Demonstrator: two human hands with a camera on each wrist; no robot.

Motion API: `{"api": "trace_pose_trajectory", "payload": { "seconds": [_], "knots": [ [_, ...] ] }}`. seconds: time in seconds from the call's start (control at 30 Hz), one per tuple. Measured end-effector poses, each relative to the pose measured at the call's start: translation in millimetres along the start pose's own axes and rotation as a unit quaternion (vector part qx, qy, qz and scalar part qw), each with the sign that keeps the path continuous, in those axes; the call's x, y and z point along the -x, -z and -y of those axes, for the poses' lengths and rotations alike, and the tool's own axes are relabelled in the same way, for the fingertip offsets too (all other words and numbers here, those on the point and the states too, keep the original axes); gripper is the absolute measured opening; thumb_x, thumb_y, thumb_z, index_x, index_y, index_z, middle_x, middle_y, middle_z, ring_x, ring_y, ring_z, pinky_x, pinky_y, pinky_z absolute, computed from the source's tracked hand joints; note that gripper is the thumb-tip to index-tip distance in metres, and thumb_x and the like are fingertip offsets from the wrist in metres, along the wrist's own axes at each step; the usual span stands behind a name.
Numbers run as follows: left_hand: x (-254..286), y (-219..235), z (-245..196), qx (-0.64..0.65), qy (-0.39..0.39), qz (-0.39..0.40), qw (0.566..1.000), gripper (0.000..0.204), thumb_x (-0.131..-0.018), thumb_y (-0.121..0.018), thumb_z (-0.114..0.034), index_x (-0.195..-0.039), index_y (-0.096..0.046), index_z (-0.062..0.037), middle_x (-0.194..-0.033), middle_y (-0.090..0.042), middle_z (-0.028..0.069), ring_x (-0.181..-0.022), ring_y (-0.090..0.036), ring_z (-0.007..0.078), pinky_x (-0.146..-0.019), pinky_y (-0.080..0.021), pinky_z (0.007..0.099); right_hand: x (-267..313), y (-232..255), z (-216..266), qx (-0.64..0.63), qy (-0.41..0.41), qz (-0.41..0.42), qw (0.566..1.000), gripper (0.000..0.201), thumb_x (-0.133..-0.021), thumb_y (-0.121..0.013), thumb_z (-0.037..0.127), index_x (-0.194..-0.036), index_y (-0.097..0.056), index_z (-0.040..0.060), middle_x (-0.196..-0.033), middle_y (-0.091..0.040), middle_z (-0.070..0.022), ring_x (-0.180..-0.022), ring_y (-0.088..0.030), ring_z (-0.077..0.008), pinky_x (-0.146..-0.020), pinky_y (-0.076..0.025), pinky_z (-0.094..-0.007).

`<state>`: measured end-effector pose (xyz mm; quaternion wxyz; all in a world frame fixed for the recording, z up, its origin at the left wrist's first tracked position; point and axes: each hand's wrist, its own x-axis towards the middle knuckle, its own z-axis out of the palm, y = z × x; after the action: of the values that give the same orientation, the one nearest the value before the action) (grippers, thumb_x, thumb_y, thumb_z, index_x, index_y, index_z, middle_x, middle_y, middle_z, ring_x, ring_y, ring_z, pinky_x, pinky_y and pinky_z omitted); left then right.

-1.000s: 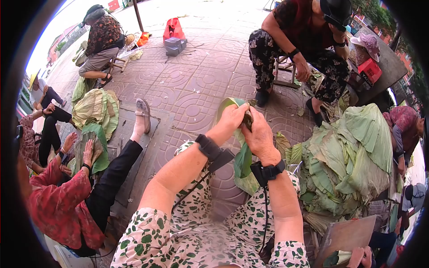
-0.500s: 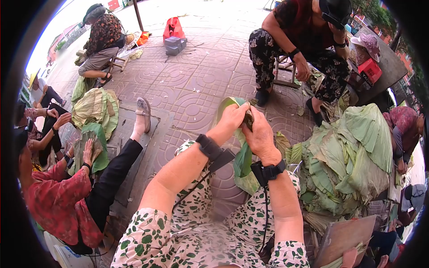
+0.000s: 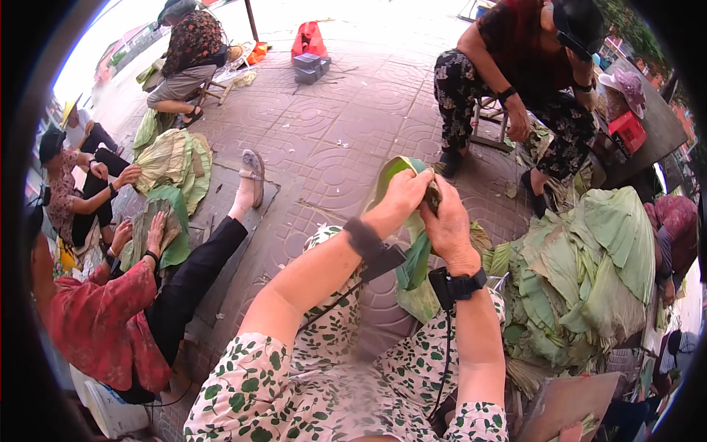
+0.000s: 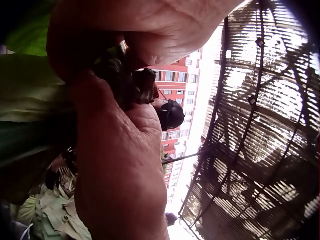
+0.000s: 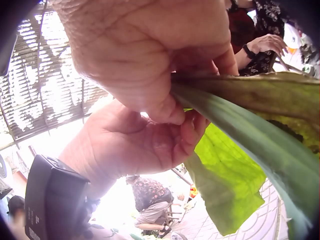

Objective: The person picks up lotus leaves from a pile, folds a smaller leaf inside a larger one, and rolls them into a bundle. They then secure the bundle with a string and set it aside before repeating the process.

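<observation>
A large green leaf [image 3: 418, 259] is gathered between both hands and hangs down in front of the person's knees. The left hand [image 3: 407, 191] pinches its bunched upper part, and a broad flap curves up behind that hand. The right hand [image 3: 449, 225] grips the same bunch from the other side, fingertips close to the left ones. A dark, crumpled bit [image 4: 145, 85] shows between the hands in the left wrist view. In the right wrist view, a folded green strip of the leaf [image 5: 240, 125] runs out from under the fingers, with a brighter lobe below.
To the right stands a big heap of leaves [image 3: 582, 272], with a board [image 3: 567, 405] in front of it. Seated people work at leaf stacks [image 3: 173, 166] on the left. Another person sits ahead on a stool [image 3: 486, 125]. A red bag [image 3: 308, 40] stands on the paving.
The head view has shifted slightly, so the scene sits further right. Both hands keep their hold on the leaf. At far left, a person now reaches to a leaf stack.
</observation>
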<state>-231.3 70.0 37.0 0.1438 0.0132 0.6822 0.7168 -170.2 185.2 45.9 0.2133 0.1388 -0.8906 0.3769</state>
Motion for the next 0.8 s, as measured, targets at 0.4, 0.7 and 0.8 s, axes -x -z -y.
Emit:
{"api": "trace_pose_trajectory", "payload": {
  "seconds": [0.4, 0.7, 0.8],
  "knots": [
    [7.4, -4.9, -4.2, 0.045, -0.036, -0.052, 0.997, 0.028, -0.076, -0.052, -0.02, -0.081, -0.063, 0.0051, -0.074, -0.062, 0.0118, -0.07, -0.058, 0.019, -0.061, -0.045, 0.0339, -2.0, 0.0, 2.1, -0.01, -0.024, 0.032, 0.999, 0.052, -0.078, -0.061, 0.009, -0.126, -0.042, 0.001, -0.113, -0.052, -0.0193, -0.102, -0.054, -0.0335, -0.087, -0.044, -0.0378],
    [-17.7, -12.2, 18.4, 0.021, -0.03, -0.075, 0.997, 0.035, -0.074, -0.057, -0.026, -0.08, -0.062, 0.0086, -0.074, -0.063, 0.017, -0.069, -0.062, 0.0256, -0.061, -0.047, 0.0359, -2.3, -3.4, -6.3, -0.027, -0.026, 0.039, 0.999, 0.053, -0.081, -0.062, 0.014, -0.127, -0.041, -0.0022, -0.121, -0.05, -0.0226, -0.112, -0.048, -0.0357, -0.094, -0.038, -0.0392],
    [-12.7, -13.8, 13.0, 0.037, -0.034, -0.086, 0.995, 0.026, -0.075, -0.056, -0.021, -0.074, -0.062, 0.0045, -0.066, -0.059, 0.0067, -0.059, -0.054, 0.0136, -0.053, -0.042, 0.0309, -3.3, -2.7, -2.1, -0.041, -0.02, 0.046, 0.998, 0.051, -0.082, -0.06, 0.012, -0.127, -0.041, -0.0033, -0.12, -0.05, -0.0232, -0.112, -0.049, -0.0359, -0.094, -0.038, -0.0388]
  ]
}}
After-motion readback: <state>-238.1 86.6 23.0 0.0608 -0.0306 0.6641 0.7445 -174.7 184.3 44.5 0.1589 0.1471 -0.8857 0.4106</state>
